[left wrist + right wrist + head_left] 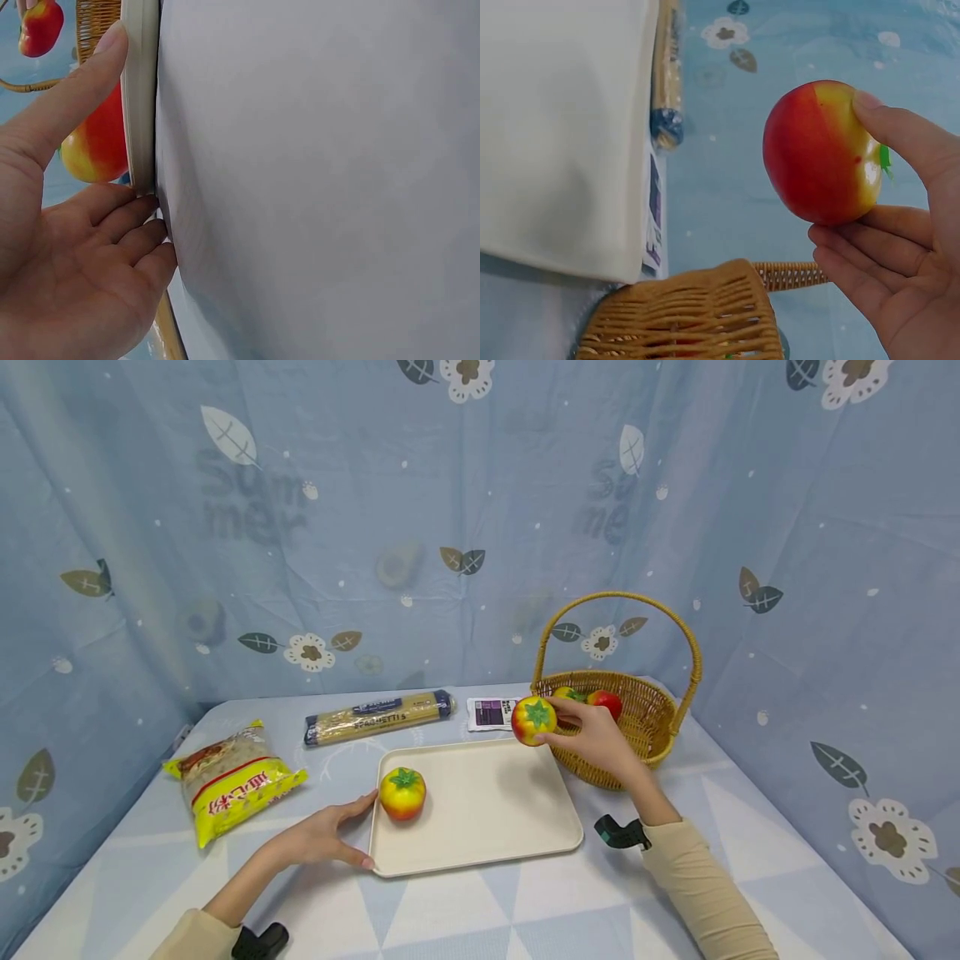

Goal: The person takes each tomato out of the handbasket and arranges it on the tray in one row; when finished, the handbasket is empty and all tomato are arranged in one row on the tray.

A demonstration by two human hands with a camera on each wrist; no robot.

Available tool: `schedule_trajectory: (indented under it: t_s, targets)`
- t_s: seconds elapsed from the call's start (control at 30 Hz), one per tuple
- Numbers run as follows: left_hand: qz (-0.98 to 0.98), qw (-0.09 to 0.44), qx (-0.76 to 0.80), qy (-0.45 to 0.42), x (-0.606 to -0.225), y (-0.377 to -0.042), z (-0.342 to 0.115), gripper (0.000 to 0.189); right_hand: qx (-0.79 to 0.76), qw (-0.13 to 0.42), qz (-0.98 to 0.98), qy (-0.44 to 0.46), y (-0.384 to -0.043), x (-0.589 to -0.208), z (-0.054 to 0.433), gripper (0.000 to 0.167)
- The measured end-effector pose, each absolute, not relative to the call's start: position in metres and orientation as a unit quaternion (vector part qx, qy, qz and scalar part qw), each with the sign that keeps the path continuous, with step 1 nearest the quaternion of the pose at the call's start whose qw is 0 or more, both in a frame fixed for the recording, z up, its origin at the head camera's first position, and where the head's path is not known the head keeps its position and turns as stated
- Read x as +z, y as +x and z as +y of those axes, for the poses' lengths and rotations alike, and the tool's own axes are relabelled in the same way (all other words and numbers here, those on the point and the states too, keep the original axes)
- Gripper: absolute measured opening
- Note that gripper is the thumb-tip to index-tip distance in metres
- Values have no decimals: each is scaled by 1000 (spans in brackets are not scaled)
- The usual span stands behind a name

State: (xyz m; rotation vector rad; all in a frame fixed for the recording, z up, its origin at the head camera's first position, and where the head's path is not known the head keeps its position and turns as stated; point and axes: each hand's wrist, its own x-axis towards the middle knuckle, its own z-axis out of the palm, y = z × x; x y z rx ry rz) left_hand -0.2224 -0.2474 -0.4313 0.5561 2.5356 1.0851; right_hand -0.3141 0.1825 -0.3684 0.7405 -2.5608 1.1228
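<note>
My right hand (592, 739) pinches a red-and-yellow tomato (534, 721) with a green leafy top between thumb and fingers. It is held up over the far right corner of the cream tray (487, 810), in front of the basket. In the right wrist view the tomato (817, 154) is in mid-air, with the thumb on its yellow side. A second tomato (402, 794) rests on the tray's left end. My left hand (322, 835) touches the tray's left edge, thumb at the near corner and fingers farther back, as the tray rim (140, 97) shows in the left wrist view.
A wicker basket (637, 727) with a tall handle stands right of the tray, with red and yellow fruit (604, 702) inside. Behind the tray lie a spaghetti pack (378, 718) and a small white-and-purple packet (491, 714). A yellow pasta bag (236, 781) lies at the left.
</note>
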Motion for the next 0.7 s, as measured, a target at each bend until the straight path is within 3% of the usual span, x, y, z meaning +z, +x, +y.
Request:
schedule_trajectory:
  t_s: [0.7]
  targets:
    - [887,168,385,193,-430,-221,-246,105,362,110,-874,304,-311,-377,147,66]
